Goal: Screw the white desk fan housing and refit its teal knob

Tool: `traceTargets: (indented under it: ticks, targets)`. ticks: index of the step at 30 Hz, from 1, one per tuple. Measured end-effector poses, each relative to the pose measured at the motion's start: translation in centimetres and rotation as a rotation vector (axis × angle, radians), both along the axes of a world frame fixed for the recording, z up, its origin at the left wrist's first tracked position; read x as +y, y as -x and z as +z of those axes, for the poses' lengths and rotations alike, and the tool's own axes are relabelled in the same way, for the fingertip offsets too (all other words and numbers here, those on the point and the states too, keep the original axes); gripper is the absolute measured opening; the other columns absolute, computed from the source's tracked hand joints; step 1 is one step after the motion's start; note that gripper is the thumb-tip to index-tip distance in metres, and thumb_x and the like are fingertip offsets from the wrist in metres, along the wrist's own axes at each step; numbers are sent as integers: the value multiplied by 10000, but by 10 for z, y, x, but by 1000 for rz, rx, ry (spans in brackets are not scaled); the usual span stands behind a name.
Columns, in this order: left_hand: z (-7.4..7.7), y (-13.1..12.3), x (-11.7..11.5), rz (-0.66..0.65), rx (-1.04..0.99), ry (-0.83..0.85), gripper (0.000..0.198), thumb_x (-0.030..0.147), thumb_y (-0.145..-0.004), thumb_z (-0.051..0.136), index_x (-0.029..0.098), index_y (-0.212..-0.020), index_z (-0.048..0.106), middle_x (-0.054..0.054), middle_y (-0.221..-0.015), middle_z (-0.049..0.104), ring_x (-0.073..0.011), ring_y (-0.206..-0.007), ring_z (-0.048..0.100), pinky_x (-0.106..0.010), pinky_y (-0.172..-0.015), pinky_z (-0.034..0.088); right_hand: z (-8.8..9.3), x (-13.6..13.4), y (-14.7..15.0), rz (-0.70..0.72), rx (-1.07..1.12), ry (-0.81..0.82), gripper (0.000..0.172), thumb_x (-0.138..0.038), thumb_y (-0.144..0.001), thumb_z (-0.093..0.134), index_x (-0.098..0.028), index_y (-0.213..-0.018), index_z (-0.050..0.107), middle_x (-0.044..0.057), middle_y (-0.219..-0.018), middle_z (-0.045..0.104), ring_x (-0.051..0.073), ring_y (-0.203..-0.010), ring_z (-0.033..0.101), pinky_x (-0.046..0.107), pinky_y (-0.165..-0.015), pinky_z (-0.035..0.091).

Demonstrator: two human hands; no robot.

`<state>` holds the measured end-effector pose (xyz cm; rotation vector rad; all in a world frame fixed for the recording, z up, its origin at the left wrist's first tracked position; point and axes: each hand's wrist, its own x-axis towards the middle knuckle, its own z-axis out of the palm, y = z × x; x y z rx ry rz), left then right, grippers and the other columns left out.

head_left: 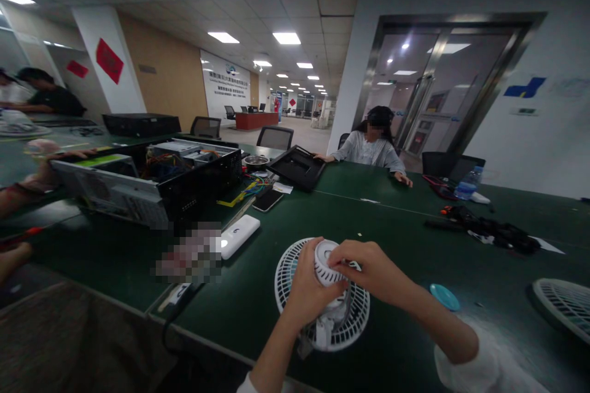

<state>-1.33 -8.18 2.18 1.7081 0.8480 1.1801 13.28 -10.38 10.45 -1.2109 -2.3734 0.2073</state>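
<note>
White fan (284, 285) rests face-down, likely so the left grip (305, 291), clasping its housing (325, 271), steadies it; whether right grip (375, 270) pinches, I cannot tell.

Glass doors (421, 110) stand in a white wall (553, 141).

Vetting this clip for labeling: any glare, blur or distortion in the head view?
Head view, top: ceiling light blown out; head view, right: door frame leans, likely wide-angle stretch; head view, foreground: table dim; head view, left of centre: mosaic patch hides detail; head view, lower centre: fan legible, slightly soft.
</note>
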Motion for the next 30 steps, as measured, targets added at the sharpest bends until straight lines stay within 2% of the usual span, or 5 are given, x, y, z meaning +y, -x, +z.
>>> traceTargets:
  ticks: [10,16,21,26,30]
  targets:
    - [2,0,-1,-1,-2,25,703,153,-620,705,190,-1244,384,-96,-1297,430,-265,-1219,403,-412,-1051,297,24,10,8,133,-219,103,126,-84,-791,561,-157,-738,649,19,-751,670,124,-715,612,239,-695,445]
    - [1,1,0,-11,-14,6,694,166,-629,712,200,-1241,388,-90,-1278,449,-267,-1197,427,-425,-1034,324,29,14,9,209,-163,134,194,-79,-789,529,-183,-723,679,13,-763,681,129,-725,629,248,-713,465]
    - [1,2,0,-5,3,9,685,170,-633,710,199,-1240,393,-96,-1294,442,-275,-1212,413,-434,-1039,315,31,9,6,224,-152,167,231,-80,-810,502,-195,-800,702,32,-900,682,136,-822,631,258,-782,469]
    - [0,0,0,5,-3,-22,679,157,-631,700,178,-1236,391,-101,-1271,458,-263,-1203,420,-416,-1038,316,21,-10,0,166,-153,149,250,-86,-829,483,-177,-960,675,69,-1063,655,156,-996,591,290,-888,448]
    - [-1,1,-1,-6,2,-2,682,155,-634,694,180,-1242,387,-101,-1280,446,-262,-1210,415,-417,-1046,305,-5,-12,-30,34,-27,35,278,-190,-862,466,-210,-1096,614,72,-1182,605,167,-1105,543,330,-944,433]
